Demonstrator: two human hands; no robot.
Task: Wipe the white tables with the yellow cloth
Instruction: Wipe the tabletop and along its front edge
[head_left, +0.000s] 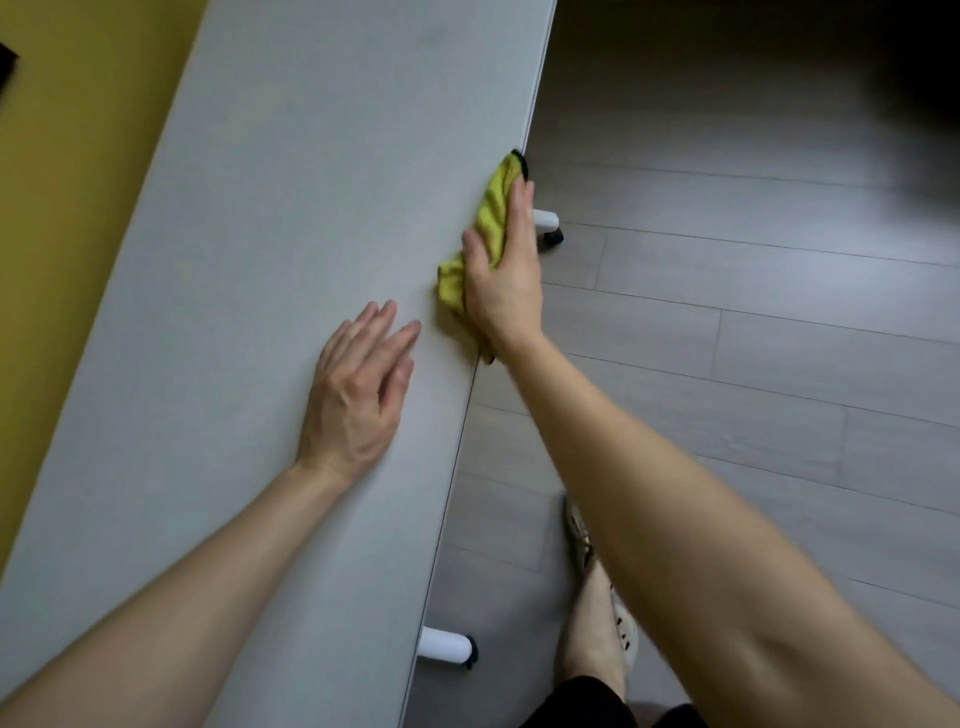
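From my seat I look down on a long white surface (260, 208) that runs diagonally from lower left to upper right, pale grey-white with a faint grain and a thin edge strip along its right side. Left of it stands a mustard-yellow wall (67, 208), with a small dark object (8, 67) cut off at the frame edge; I cannot tell what it is. Right of the surface is a floor (727, 312) of grey wood-look planks, falling into shadow toward the upper right corner.

Two white legs show under the right edge: a near leg (441, 644) with a black end, and a far leg (545, 221) on a black caster (555, 236).

The yellow cloth (491, 213) lies bunched on the surface right at its right edge, with dark trim at its far tip. My right hand (506, 280) presses down on it, fingers straight and together along the edge, thumb spread across the fabric. My left hand (358, 395) rests flat on the bare surface just beside the cloth and apart from it, fingers straight and slightly fanned, holding nothing.

Below the right forearm a foot in a pale perforated shoe (579, 535) stands on the floor, with dark clothing (582, 701) at the bottom edge.
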